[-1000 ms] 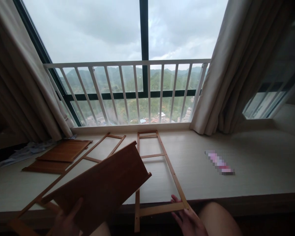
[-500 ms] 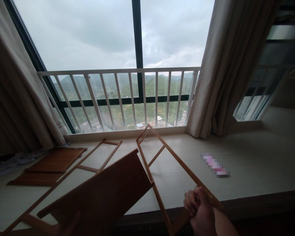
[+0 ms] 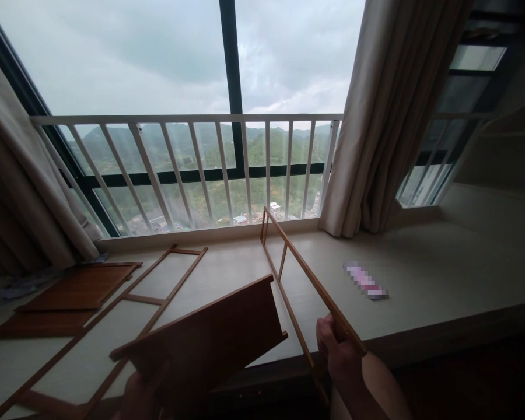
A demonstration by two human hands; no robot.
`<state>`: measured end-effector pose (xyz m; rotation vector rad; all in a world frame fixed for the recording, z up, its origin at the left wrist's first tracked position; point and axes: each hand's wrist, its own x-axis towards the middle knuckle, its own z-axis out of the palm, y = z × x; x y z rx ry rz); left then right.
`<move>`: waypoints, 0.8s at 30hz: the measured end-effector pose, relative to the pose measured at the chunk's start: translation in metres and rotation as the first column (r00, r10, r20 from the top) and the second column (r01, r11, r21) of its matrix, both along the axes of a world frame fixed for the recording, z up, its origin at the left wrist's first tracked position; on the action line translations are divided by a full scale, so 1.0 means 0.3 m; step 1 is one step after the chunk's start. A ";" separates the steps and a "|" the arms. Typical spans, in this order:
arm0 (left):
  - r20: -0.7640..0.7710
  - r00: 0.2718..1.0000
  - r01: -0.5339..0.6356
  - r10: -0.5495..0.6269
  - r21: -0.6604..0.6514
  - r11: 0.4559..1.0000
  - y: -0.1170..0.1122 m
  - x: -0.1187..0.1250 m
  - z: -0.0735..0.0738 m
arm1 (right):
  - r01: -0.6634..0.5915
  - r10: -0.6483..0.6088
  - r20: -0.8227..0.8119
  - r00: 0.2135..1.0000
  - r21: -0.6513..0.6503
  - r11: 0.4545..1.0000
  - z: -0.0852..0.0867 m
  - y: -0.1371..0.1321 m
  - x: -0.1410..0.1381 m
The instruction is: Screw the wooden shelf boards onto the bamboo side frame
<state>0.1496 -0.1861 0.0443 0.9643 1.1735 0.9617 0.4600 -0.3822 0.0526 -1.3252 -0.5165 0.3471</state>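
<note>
left hand (image 3: 142,394) has hold of a wooden panel (image 3: 214,338), right hand (image 3: 343,356) gripping a tilted-up frame (image 3: 312,277), second frame (image 3: 105,313) flat over on the left

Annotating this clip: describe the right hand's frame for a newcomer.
A pale ledge runs beneath the railed window. Right of the dark panel slants a slim wooden frame. The right hand holds it tilted; the other frame lies flat.

The nearest board (image 3: 210,332) is showing dark reddish brown — perhaps deepened by shadow — while the right frame (image 3: 312,276) is showing honey-brown and the left panels (image 3: 83,286) are looking orange-brown. The ledge (image 3: 240,262) is appearing cream, the railing (image 3: 184,118) white, the curtain (image 3: 354,146) beige, the blurred strip (image 3: 365,281) pink-and-white.
</note>
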 end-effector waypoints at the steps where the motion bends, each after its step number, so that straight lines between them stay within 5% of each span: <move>1: -0.001 1.000 0.002 -0.002 0.017 1.000 -0.001 0.010 0.001 | 0.027 -0.027 0.022 0.999 -0.032 0.999 0.000 -0.001 0.003; 10: 0.048 0.992 0.115 -0.118 0.073 0.991 0.018 0.098 0.050 | 0.068 -0.058 0.131 0.990 -0.077 0.995 0.034 0.059 -0.009; 19: 0.070 0.969 0.230 -0.236 0.085 0.970 0.054 0.104 0.008 | -0.030 0.046 0.159 0.986 -0.104 0.994 0.002 0.060 -0.036; 24: 0.103 0.977 0.174 -0.187 0.124 0.977 0.057 0.090 0.010 | 0.109 -0.102 0.057 0.993 -0.148 0.983 -0.003 0.023 -0.030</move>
